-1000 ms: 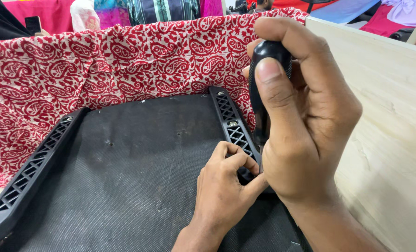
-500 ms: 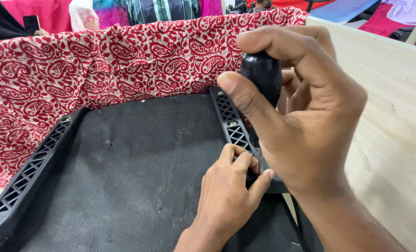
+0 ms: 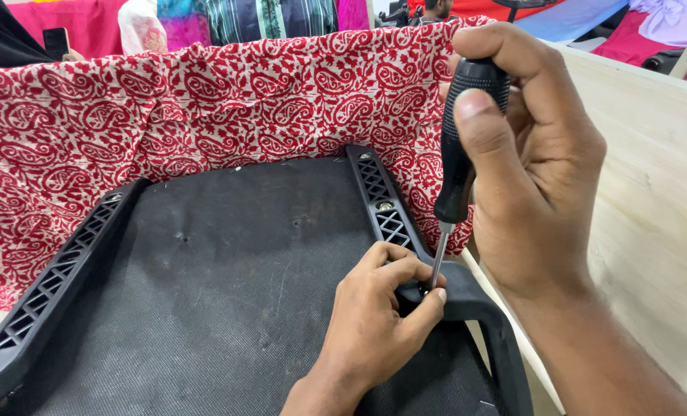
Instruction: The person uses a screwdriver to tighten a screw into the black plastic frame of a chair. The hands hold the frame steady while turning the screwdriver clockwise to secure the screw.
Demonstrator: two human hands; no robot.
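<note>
right hand [image 3: 536,166] fist-wrapped round screwdriver [image 3: 459,146]; left hand [image 3: 378,304] fingertips pinching shaft tip at black frame [image 3: 382,200].

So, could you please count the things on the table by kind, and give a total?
Black-handled screwdriver, held in right hand: 1
Black latticed plastic frame rails: 2
Red paisley printed cloth: 1
Black fabric panel: 1
Total: 5
</note>
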